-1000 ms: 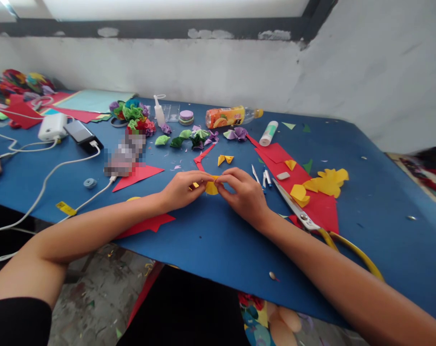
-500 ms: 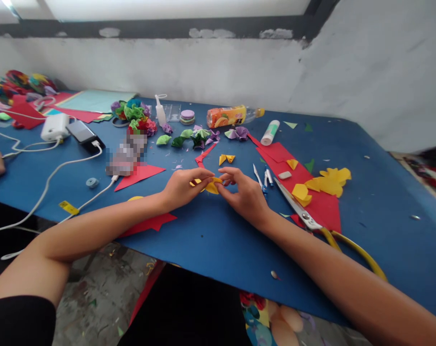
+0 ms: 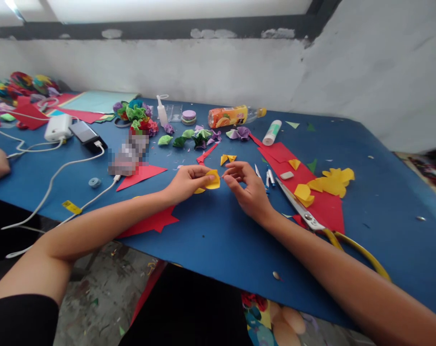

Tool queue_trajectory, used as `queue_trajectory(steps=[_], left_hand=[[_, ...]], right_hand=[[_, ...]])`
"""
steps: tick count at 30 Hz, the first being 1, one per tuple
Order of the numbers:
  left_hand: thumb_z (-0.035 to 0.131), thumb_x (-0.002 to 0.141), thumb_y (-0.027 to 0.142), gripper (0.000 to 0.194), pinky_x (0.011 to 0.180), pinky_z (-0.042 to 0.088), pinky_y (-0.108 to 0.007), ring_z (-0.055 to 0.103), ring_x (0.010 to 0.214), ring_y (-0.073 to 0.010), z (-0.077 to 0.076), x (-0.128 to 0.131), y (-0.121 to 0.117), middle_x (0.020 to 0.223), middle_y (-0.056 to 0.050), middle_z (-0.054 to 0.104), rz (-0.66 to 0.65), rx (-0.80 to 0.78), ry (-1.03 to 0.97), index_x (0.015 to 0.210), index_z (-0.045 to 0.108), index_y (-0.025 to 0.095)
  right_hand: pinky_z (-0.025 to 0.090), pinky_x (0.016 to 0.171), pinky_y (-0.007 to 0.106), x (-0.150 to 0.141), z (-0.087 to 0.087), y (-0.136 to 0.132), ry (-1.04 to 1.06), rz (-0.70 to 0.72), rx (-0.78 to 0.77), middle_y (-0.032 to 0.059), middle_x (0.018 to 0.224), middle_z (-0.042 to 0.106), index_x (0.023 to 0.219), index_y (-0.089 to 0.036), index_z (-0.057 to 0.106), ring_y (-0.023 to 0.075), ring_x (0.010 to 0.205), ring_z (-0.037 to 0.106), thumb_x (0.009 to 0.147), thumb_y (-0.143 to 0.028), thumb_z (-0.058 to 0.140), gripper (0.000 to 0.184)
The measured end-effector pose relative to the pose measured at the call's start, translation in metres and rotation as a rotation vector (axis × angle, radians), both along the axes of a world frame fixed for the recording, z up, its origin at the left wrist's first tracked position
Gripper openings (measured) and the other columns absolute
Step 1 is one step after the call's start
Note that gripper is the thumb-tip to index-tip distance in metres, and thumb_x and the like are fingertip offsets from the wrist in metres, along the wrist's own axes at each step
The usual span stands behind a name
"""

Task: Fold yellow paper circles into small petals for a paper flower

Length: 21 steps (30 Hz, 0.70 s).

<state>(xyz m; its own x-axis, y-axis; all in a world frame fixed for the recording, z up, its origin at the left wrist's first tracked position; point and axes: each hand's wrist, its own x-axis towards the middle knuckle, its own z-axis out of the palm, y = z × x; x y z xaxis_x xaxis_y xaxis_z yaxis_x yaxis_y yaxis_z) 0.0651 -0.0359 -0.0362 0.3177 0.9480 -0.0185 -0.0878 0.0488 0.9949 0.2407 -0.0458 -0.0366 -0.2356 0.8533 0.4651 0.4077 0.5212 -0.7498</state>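
Note:
A small piece of yellow paper [image 3: 213,179] is pinched between the thumb and fingers of my left hand [image 3: 187,183]. More yellow shows just under those fingers. My right hand [image 3: 249,191] is just right of the paper, fingers curled and apart, with nothing visible in it. Beyond my hands lie folded yellow paper pieces [image 3: 228,158] and a narrow red paper strip [image 3: 208,153]. A drawing compass [image 3: 268,178] rests right of my right hand. Red paper [image 3: 151,223] lies partly hidden under my left forearm.
Large scissors with yellow handles [image 3: 313,222] lie by my right forearm, against red paper [image 3: 328,211] with yellow cutouts [image 3: 335,181]. Further back are a glue stick [image 3: 272,132], a drink bottle [image 3: 236,116] and crumpled paper petals [image 3: 201,137]. White cables [image 3: 48,192] and phones cross the left side.
My right hand has let go of the yellow paper and moved slightly right. The paper now stands turned up in my left hand, its face more visible.

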Motion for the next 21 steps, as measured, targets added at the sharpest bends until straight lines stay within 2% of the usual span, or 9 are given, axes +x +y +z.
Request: queue_trajectory(steps=[3, 6, 11, 16, 21], left_hand=[[0.073, 0.063, 0.033, 0.027, 0.057, 0.045, -0.017, 0.058, 0.06, -0.007, 0.0037, 0.0003, 0.0015, 0.07, -0.002, 0.067, 0.085, -0.088, -0.061, 0.08, 0.07, 0.012], [0.075, 0.06, 0.034, 0.028, 0.056, 0.043, -0.018, 0.056, 0.058, -0.0064, 0.0045, 0.0, 0.001, 0.066, 0.0, 0.065, 0.099, -0.087, -0.063, 0.077, 0.07, 0.012], [0.075, 0.059, 0.038, 0.032, 0.057, 0.042, -0.02, 0.055, 0.059, -0.0076, 0.004, 0.0003, -0.0007, 0.067, -0.001, 0.065, 0.072, -0.076, -0.035, 0.077, 0.07, 0.012], [0.073, 0.062, 0.037, 0.03, 0.056, 0.041, -0.019, 0.053, 0.058, -0.0065, 0.0012, -0.0007, 0.0, 0.066, -0.001, 0.065, -0.001, -0.023, -0.01, 0.078, 0.07, 0.012], [0.07, 0.066, 0.042, 0.032, 0.058, 0.042, -0.02, 0.053, 0.059, -0.0069, -0.0004, -0.0015, 0.0008, 0.067, -0.001, 0.064, -0.032, 0.009, 0.007, 0.078, 0.07, 0.012]], right_hand=[[0.046, 0.057, 0.024, 0.0014, -0.0012, 0.0063, 0.015, 0.079, -0.159, 0.0033, 0.079, 0.064, 0.089, -0.018, 0.06, 0.0126, 0.064, 0.057, 0.081, -0.05, 0.055, 0.033], [0.046, 0.06, 0.025, 0.0016, -0.0025, 0.0076, -0.006, 0.184, -0.209, 0.0036, 0.081, 0.066, 0.091, -0.017, 0.064, 0.013, 0.065, 0.057, 0.081, -0.051, 0.055, 0.036], [0.045, 0.062, 0.026, 0.0012, -0.0028, 0.0059, -0.048, 0.221, -0.184, 0.0029, 0.08, 0.068, 0.09, -0.019, 0.067, 0.0139, 0.065, 0.058, 0.081, -0.052, 0.054, 0.037], [0.042, 0.06, 0.025, 0.0018, -0.0019, 0.0057, -0.094, 0.18, -0.125, 0.0015, 0.065, 0.063, 0.08, -0.017, 0.068, 0.013, 0.059, 0.055, 0.085, -0.051, 0.049, 0.04], [0.039, 0.057, 0.023, 0.0019, -0.0003, 0.004, -0.117, 0.137, -0.084, -0.0001, 0.059, 0.058, 0.075, -0.016, 0.066, 0.0113, 0.056, 0.051, 0.085, -0.051, 0.049, 0.04]])
